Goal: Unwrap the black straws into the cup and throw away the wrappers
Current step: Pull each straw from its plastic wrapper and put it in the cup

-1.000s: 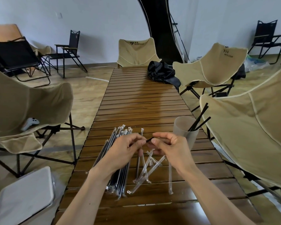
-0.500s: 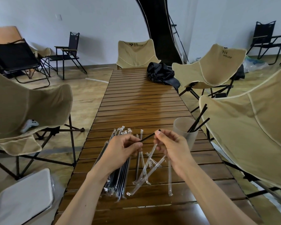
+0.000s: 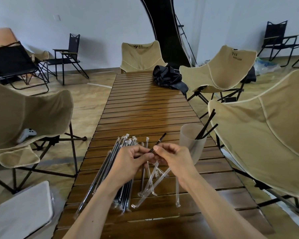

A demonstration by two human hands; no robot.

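We are pulling a black straw [image 3: 160, 141] out of its wrapper just above the slatted table [image 3: 145, 109], its bare end pointing up toward the cup [image 3: 192, 144]. Our right hand [image 3: 173, 157] is pinching the straw; our left hand [image 3: 129, 161] is gripping the wrapper end. To do this well, we should be drawing straight along the straw's length, keeping the wrapper clamped, then tipping it into the cup beside the others, leaving the wrapped bundle [image 3: 110, 169] undisturbed.
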